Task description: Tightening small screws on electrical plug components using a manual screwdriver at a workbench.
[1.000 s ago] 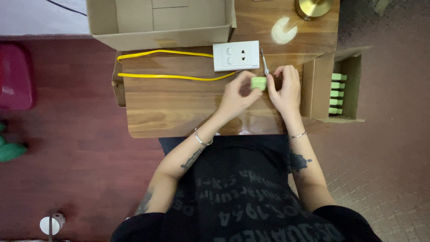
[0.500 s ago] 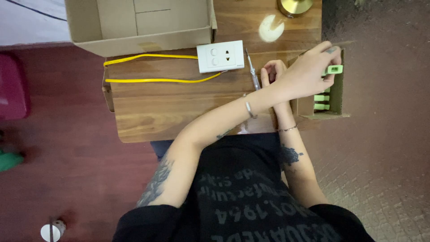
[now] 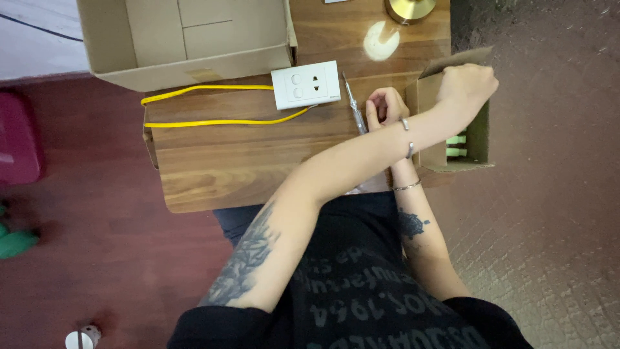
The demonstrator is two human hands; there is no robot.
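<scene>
While my left hand (image 3: 466,84) reaches into the small carton (image 3: 452,155), grip hidden, my right hand (image 3: 385,105) rests curled, empty, beside the screwdriver (image 3: 354,103).

wooden table (image 3: 245,161) | cardboard box (image 3: 187,39) | white socket plate (image 3: 305,84) | yellow wire (image 3: 213,121) | screwdriver (image 3: 353,103)

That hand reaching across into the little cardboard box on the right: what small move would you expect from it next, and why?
Probably it will draw back out of the small box toward the tabletop. The left hand is crossed over the right arm and sits in the box's opening, above the green pieces stacked inside. The right hand waits curled beside the screwdriver. Whether the left fingers hold anything cannot be seen.
</scene>
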